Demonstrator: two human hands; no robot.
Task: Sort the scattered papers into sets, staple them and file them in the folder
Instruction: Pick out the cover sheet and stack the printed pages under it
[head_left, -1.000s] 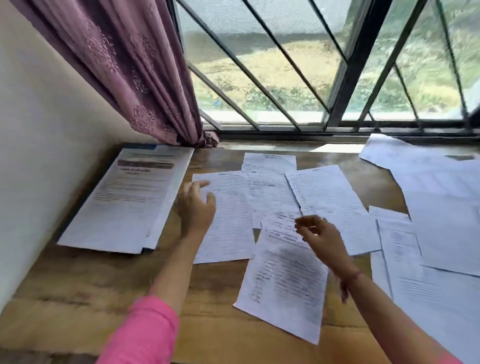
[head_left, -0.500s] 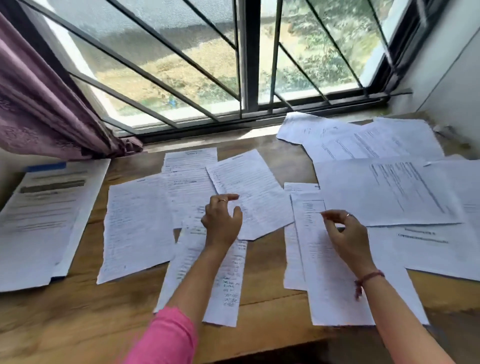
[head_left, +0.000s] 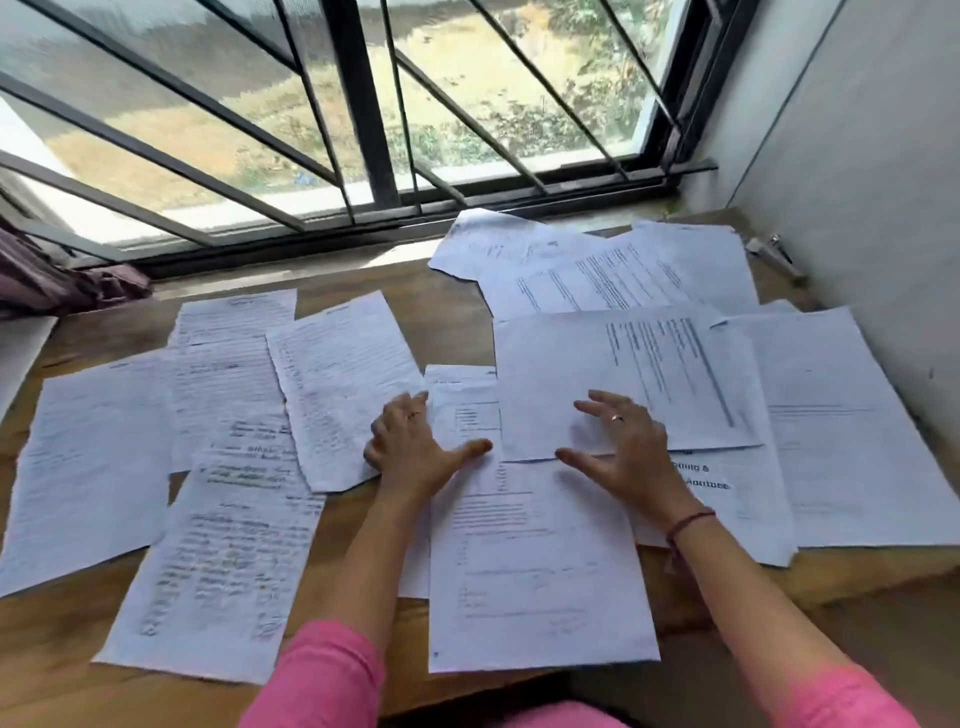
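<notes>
Papers (head_left: 540, 561) are lying scattered all over the table (head_left: 452, 317), handwritten sheets (head_left: 332, 384) fanning out toward nine o'clock, printed sheets (head_left: 644, 379) piling toward two o'clock. I'm spreading my left hand (head_left: 415, 452) flat, fingers loosely open, gripping nothing, pinning the middle page. My right hand (head_left: 623, 457) is hovering splayed over the printed sheet's corner, likely readying to slide it clear. Stapler (head_left: 774, 254) is waiting at one o'clock by the wall.

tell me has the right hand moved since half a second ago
Yes. The right hand went from pinching above the near printed sheet to lying spread on the sheet beyond it.
</notes>
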